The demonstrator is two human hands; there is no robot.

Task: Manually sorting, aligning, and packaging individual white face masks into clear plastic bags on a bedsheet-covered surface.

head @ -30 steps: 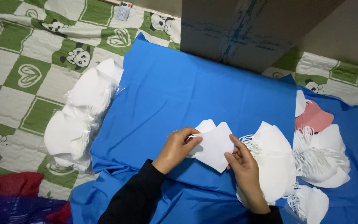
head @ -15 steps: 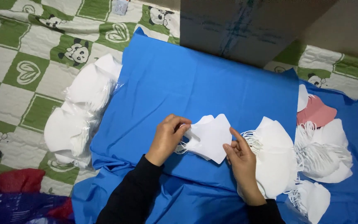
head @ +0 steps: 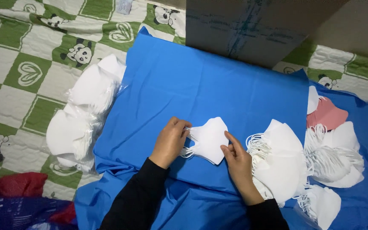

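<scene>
White masks (head: 209,139), a small stack of them, sit in the middle of the frame on the blue cloth (head: 218,85). The left hand (head: 170,142) pinches the loops on one end and the right hand (head: 236,155) grips the other edge, likely to keep the stack even. A loose mask pile (head: 280,164) lies at lower right. Clear bags of masks (head: 79,117) lie at left. A brown box (head: 252,27) stands at the top.
</scene>
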